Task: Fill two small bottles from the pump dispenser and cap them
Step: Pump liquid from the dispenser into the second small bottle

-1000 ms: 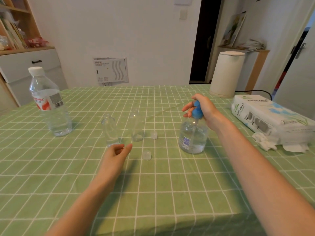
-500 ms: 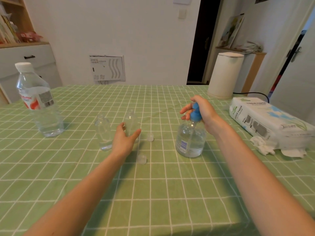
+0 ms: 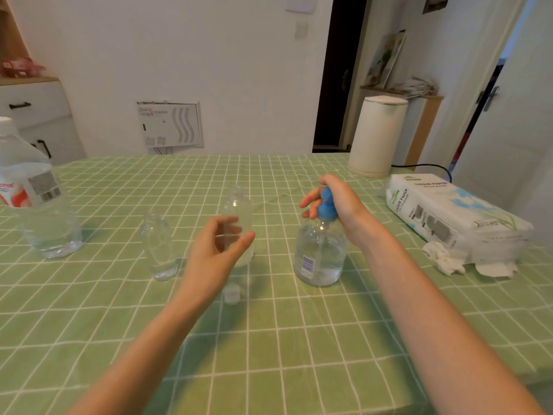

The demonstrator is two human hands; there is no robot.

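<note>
Right hand fingers wrap the rounded blue head of the clear, round pump dispenser. Left hand fingers curve at the tall clear small bottle; too blurred to tell if they grip it. Green checked cloth tabletop.

Near half of the table: open green cloth, crossed only by the two forearms. Middle row, left to right: water bottle, short small bottle, tall small bottle with the left hand cupped just in front, pump dispenser with the right hand gripping its blue head. There are gaps between neighbours, widest beside the water bottle, and a loose cap lies in front of the tall bottle. Right edge: tissue pack, crumpled tissue beside it, white canister behind; far middle of the cloth open.
</note>
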